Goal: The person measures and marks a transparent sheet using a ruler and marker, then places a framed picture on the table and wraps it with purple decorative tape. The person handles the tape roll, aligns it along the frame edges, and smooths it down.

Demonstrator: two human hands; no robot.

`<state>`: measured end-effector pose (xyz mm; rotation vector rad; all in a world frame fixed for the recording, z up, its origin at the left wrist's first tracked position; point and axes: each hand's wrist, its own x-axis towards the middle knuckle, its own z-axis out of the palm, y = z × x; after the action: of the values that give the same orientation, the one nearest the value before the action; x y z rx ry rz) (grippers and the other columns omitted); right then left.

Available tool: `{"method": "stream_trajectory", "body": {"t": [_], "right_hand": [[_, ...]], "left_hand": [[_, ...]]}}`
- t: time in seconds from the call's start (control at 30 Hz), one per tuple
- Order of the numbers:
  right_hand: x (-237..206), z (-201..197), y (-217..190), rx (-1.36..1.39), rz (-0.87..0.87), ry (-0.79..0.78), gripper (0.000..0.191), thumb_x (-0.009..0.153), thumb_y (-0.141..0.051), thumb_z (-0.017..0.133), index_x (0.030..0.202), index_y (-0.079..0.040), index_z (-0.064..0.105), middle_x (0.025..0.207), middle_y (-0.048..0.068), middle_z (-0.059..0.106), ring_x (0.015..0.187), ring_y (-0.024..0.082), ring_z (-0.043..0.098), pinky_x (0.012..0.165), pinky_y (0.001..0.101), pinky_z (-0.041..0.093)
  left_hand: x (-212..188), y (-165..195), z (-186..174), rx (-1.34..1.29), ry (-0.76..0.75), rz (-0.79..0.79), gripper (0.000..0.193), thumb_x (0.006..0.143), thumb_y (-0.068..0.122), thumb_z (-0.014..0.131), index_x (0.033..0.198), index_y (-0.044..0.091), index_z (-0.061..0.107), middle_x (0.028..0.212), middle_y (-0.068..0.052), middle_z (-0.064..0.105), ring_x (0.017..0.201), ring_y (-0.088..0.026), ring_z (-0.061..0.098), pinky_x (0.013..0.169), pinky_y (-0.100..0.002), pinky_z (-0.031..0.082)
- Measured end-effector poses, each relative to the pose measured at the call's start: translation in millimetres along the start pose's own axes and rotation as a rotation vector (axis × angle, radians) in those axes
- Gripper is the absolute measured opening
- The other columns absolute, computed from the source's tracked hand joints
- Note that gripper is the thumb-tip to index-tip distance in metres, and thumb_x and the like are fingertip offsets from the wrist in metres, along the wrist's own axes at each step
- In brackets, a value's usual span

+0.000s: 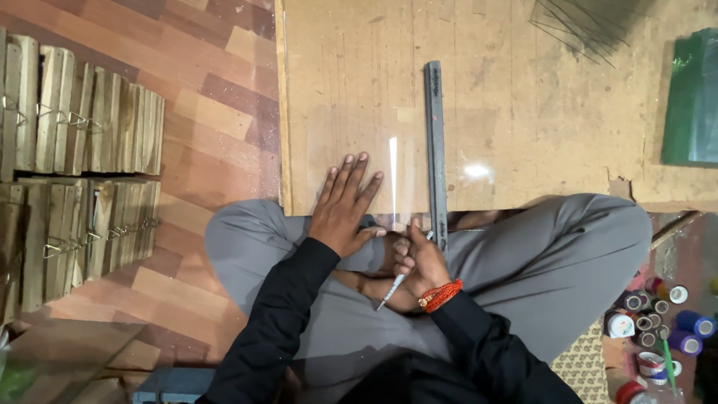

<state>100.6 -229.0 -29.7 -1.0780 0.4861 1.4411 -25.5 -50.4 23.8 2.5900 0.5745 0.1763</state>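
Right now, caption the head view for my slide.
Left hand flat on a clear glass sheet; right hand holds a slim cutter beside a dark straightedge.

We see a worn wooden board (538,112) laid flat on the floor (217,120) — its surface scratched and dusty. On the board lies a clear glass sheet (359,142), and across that a long dark straightedge (434,150). A green slab (692,97) rests at the board's far corner. The floor is patterned wood planks — rows of small wooden frames (75,157) stand on it at one side, tape rolls (662,322) at the other.
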Motion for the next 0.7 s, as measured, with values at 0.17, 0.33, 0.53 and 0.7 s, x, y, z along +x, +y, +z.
{"method": "stream_trajectory", "body": {"t": [0.17,0.33,0.53,0.7], "right_hand": [[-18,9,-4,-0.056,-0.008,0.05,0.046,0.099,-0.052,0.055,0.114,-0.009,0.063,0.071,-0.001,0.058,0.047,0.005,0.035,0.043,0.0219,0.029],[-57,25,-9,-0.258,-0.022,0.036,0.046,0.097,-0.047,0.06,0.116,-0.005,0.07,0.072,0.0,0.061,0.041,0.004,0.035,0.035,0.0213,0.026],[-54,53,-49,-0.504,-0.43,-0.112,0.041,0.089,-0.015,0.07,0.129,-0.009,0.063,0.09,0.002,0.072,0.061,0.001,0.061,0.04,0.0178,0.031],[-39,58,-95,-0.413,-0.442,-0.116,0.036,0.09,-0.002,0.068,0.125,0.003,0.062,0.093,0.007,0.075,0.055,0.004,0.054,0.041,0.0188,0.032]], "left_hand": [[0,0,-4,-0.033,0.016,0.009,0.109,0.073,0.046,0.085,0.161,0.016,0.028,0.168,-0.02,0.015,0.156,-0.04,0.012,0.126,-0.055,0.012],[0,6,-13,-0.077,0.141,0.044,0.107,0.074,0.047,0.086,0.16,0.017,0.031,0.168,-0.02,0.019,0.156,-0.04,0.016,0.126,-0.056,0.013],[6,25,-32,-0.159,0.245,0.051,0.096,0.073,0.041,0.086,0.155,0.017,0.043,0.168,-0.019,0.026,0.155,-0.041,0.027,0.126,-0.057,0.02],[12,51,-48,-0.118,0.395,0.097,0.082,0.076,0.037,0.085,0.148,0.013,0.052,0.161,-0.018,0.038,0.149,-0.041,0.037,0.121,-0.059,0.027]]}}
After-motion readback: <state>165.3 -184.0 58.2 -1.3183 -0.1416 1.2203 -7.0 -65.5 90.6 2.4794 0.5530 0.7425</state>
